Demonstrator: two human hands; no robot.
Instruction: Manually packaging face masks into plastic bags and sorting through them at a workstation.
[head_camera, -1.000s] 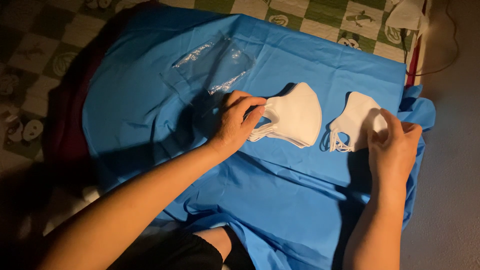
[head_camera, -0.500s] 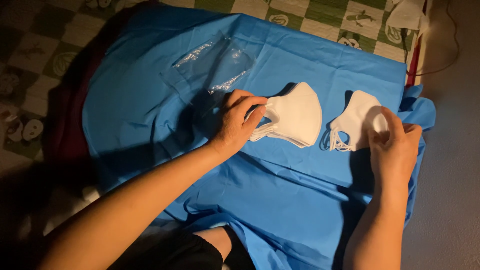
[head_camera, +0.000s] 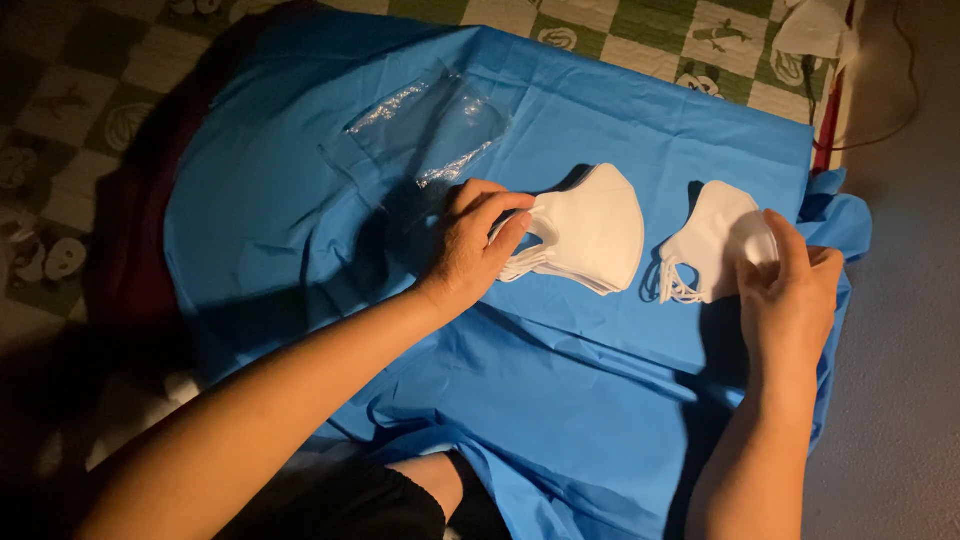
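Both hands are working on white face masks lying on the blue cloth (head_camera: 560, 400). I am resting my left hand (head_camera: 475, 240) on the ear-loop end of the stacked masks (head_camera: 590, 230), fingers loosely curled around their edge. I am pinching the right edge of the smaller mask pile (head_camera: 710, 240) with my right hand (head_camera: 790, 295). Beyond my left hand, a clear plastic bag (head_camera: 430, 125) is lying flat.

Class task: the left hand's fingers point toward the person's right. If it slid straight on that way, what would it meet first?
The left hand already touches the larger stack of white masks, so it would push into that first.
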